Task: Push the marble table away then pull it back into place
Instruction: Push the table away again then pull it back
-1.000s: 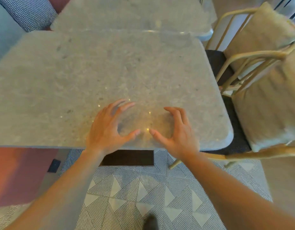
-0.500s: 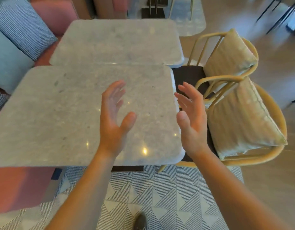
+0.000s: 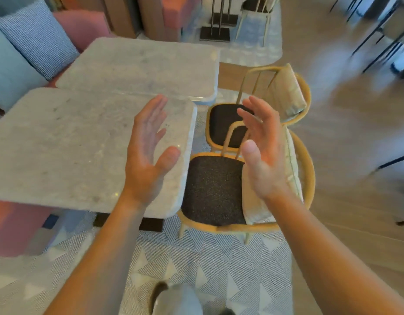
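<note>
The grey marble table (image 3: 67, 151) fills the left middle of the head view, its rounded near-right corner by a chair. My left hand (image 3: 148, 153) is raised above the table's right part, palm turned inward, fingers spread, touching nothing. My right hand (image 3: 262, 153) hovers open to the right of the table, above the chair seats, palm facing the left hand. Neither hand is on the table.
A second marble table (image 3: 142, 67) stands just behind the first. Two wooden chairs with dark seats (image 3: 214, 189) and beige cushions (image 3: 287, 92) stand at the right. Pink bench and blue cushions (image 3: 35, 35) at left. Patterned rug (image 3: 207, 276) underfoot; my foot shows at the bottom.
Both hands have lifted off the table's near edge and now hang open in the air. The view has pulled back and swung right, showing more chairs and floor.
</note>
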### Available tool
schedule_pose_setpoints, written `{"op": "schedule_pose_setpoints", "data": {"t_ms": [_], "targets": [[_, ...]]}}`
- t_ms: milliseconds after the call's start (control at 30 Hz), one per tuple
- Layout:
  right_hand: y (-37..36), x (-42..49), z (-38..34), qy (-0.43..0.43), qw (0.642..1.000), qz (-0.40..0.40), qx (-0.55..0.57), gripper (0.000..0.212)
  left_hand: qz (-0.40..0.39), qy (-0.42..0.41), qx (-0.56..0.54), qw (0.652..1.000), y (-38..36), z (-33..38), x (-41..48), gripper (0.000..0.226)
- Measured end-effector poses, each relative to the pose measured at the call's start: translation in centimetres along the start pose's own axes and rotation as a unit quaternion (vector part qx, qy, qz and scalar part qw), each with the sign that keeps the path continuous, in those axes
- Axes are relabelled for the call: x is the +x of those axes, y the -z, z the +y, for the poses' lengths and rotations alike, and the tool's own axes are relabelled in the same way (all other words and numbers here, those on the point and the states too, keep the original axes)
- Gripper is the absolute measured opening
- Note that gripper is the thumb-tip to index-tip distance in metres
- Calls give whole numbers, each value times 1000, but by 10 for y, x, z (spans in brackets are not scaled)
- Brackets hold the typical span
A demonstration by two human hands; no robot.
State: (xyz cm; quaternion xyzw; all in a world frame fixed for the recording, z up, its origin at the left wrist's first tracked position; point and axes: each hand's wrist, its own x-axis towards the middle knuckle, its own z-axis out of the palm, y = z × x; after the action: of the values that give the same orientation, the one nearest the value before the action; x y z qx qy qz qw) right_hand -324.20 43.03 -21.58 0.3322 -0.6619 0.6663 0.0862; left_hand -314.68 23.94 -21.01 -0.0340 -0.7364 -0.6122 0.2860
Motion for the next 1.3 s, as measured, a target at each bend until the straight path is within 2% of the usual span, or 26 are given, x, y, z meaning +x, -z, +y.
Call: {"op": "schedule_pose_setpoints", "data": {"t_ms": [233, 433, 633, 833, 967, 1167, 1300], "targets": [[46, 45, 29, 13, 998, -58, 7, 105, 41, -17, 16, 999, -51, 1, 37, 88], [94, 101, 79, 18, 993, -113, 7, 90, 96, -23, -1, 995, -112, -46, 90, 85], [159, 159, 117, 18, 993, -120, -8, 101, 103, -40, -18, 994, -184, -71, 148, 76], [201, 196, 155, 25, 990, -135, 40, 97, 121, -32, 25, 992, -234, -74, 181, 75], [237, 224, 177, 32, 982, -168, 85, 103, 163, -30, 87, 982, -277, -68, 194, 87], [288, 268, 202, 45, 952, -261, 152, 105, 261, -27, 118, 958, -355, -60, 204, 79], [285, 289, 204, 59, 930, -305, 197, 106, 318, -16, 157, 935, -376, -47, 197, 76]]}}
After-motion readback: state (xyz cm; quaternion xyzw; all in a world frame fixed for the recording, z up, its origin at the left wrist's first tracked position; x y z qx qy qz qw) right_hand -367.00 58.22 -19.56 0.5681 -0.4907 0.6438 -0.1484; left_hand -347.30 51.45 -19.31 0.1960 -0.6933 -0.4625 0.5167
